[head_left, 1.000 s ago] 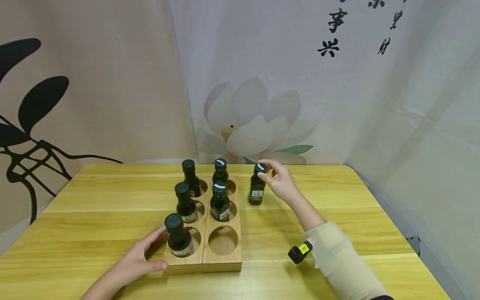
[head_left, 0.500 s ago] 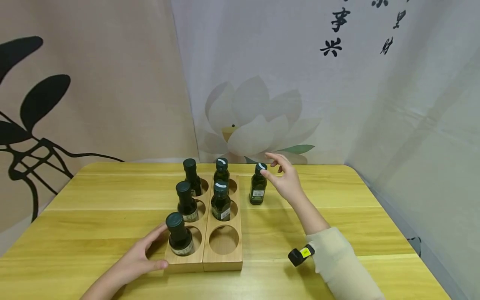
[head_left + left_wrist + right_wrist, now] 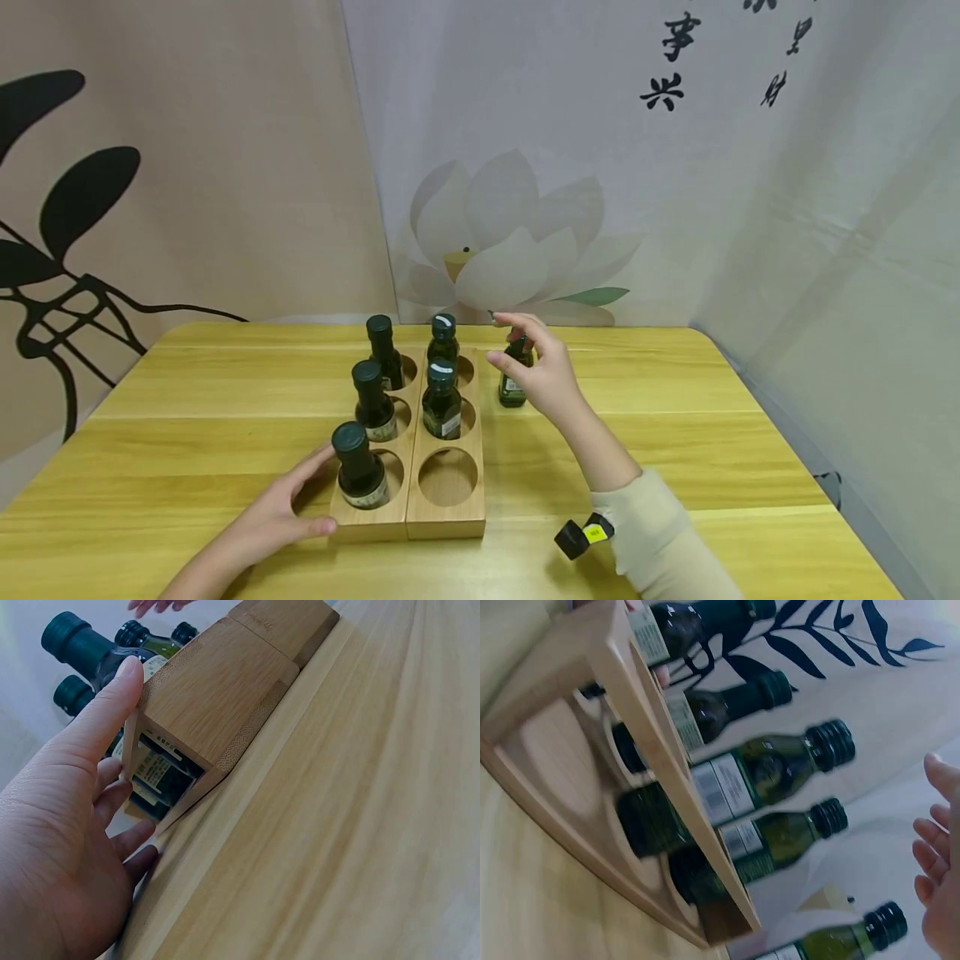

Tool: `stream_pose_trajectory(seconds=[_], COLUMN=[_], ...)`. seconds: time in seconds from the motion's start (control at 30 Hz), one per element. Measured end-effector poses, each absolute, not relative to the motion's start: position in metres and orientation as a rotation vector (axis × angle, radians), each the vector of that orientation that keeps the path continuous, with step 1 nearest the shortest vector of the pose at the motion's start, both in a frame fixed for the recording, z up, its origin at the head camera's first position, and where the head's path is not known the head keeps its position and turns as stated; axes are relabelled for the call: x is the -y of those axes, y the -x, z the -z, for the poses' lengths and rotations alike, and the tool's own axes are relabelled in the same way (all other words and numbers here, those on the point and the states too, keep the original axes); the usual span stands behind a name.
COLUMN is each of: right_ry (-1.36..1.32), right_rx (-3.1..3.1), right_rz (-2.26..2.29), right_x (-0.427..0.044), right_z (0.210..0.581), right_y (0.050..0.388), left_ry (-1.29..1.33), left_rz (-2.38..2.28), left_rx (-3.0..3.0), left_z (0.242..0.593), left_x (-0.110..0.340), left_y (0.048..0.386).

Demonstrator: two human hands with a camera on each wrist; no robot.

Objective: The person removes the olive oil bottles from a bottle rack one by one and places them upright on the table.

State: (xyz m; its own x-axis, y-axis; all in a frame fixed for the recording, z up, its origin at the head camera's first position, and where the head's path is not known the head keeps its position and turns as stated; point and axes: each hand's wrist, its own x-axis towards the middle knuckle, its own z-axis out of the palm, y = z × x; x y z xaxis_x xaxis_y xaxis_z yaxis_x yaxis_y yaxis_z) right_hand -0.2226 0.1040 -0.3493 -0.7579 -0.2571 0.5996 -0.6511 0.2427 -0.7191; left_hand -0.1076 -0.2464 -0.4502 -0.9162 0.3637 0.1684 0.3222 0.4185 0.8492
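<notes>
My left hand (image 3: pixel 272 518) rests against the near left corner of a wooden rack (image 3: pixel 471 521); in the left wrist view its thumb lies along the edge, with relaxed fingers beside the side wall. Three dark long-necked bottles (image 3: pixel 360 471) stand in the rack's left row. Two green glass bottles (image 3: pixel 442 404) fill the middle and far holes of the right row; the near hole (image 3: pixel 447 477) is vacant. My right hand (image 3: pixel 546 375), fingers spread and holding nothing, hovers over the table and partly hides another green bottle (image 3: pixel 513 390) standing right of the rack.
The wooden table (image 3: pixel 180 400) extends on both sides of the rack. Behind it hangs a pale cloth backdrop (image 3: pixel 247 167) with a printed lotus. A black wrist device (image 3: pixel 581 537) sticks out from the right sleeve (image 3: pixel 660 533).
My right hand's fingers have come off the standing green bottle's cap, and the hand has since shifted left across in front of it. The left hand and the rack stay put.
</notes>
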Motion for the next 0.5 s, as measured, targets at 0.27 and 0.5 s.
stream_pose_trajectory(seconds=[0.27, 0.5], right_ry=[-0.917, -0.970], right_rx=[2.196, 2.216], right_rz=[-1.506, -1.522], right_x=[-0.081, -0.067], right_z=[0.360, 0.371], right_y=[0.214, 0.213], left_ry=[-0.635, -0.625], left_rz=[-1.541, -1.541], left_rx=[-2.611, -2.606], left_z=[0.450, 0.449], left_x=[0.246, 0.246], left_y=[0.108, 0.108])
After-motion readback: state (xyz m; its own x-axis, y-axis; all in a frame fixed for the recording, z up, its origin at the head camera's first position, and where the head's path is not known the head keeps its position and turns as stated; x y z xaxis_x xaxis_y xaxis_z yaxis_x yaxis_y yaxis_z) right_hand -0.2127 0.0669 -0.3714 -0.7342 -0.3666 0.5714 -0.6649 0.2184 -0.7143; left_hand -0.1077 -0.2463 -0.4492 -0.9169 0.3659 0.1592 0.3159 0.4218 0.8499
